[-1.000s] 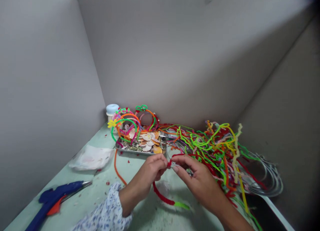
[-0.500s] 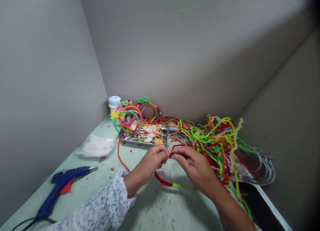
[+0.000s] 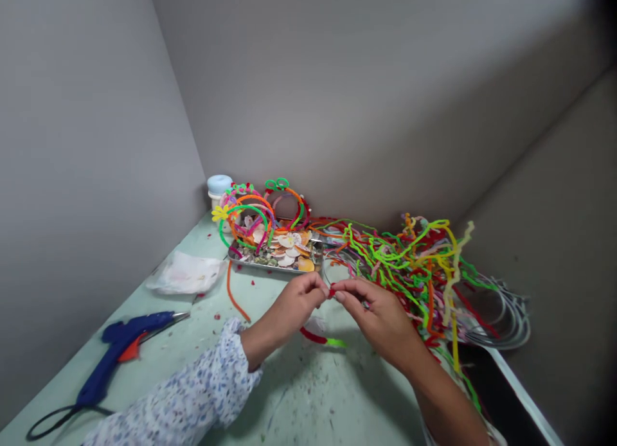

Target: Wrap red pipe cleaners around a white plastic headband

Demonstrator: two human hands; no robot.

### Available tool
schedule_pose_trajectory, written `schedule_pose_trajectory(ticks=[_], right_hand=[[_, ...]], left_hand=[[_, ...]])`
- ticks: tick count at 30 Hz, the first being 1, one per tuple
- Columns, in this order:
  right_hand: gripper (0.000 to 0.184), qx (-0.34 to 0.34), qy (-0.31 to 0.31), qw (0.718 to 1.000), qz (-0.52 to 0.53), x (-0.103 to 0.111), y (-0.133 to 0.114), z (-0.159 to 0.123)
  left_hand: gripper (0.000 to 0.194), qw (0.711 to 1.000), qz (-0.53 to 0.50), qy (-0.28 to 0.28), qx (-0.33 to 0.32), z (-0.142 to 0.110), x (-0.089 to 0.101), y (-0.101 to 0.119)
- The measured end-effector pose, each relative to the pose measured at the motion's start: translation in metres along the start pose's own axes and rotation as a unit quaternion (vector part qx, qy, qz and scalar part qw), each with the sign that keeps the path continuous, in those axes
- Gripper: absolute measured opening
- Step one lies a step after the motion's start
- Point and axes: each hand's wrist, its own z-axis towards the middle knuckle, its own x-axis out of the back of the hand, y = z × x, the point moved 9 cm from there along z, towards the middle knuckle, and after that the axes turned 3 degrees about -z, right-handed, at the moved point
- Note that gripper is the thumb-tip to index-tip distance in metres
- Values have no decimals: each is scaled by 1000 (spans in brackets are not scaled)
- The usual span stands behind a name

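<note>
My left hand and my right hand meet above the middle of the table, each with thumb and fingers pinched. Between their fingertips shows a small bit of red pipe cleaner, held from both sides. Below my left hand a curved red length with a bright green tip sticks out to the right; its other end is hidden behind that hand. Close behind the hands stands a metal tray of shell-like pieces, with pipe-cleaner-wrapped headbands resting on it.
A tangled heap of coloured pipe cleaners lies to the right, beside coiled grey wire. At the left are a blue glue gun and a white plastic packet. A light-blue-lidded jar stands in the back corner.
The loose red strand that stuck out above my right fingers no longer shows, leaving a small red bit at the fingertips. The green-tipped end has shifted slightly left and up.
</note>
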Motion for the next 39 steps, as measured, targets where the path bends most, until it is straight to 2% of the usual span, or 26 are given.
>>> schedule_pose_trajectory(ticks=[6,11,21,28,33,39], right_hand=[[21,-30,-18,999,27,-3,5,1],[22,-56,-58,994,71,-10,12,1],[19,-116,-136,969,173,-23,30,-1],[17,-110,-117,975,151,-23,34,-1],[18,-100,-133,977,133,-27,35,0],[21,-116,-164,960,194,-34,38,-2]], left_hand=[[10,999,23,-4,-27,1,0,4],[11,997,60,-11,-37,1,-2,3],[12,991,115,-33,-54,2,-6,3],[12,995,88,-31,-47,5,-3,-5],[12,994,88,-36,-52,7,-3,-9],[14,992,108,-45,-56,6,-5,-7]])
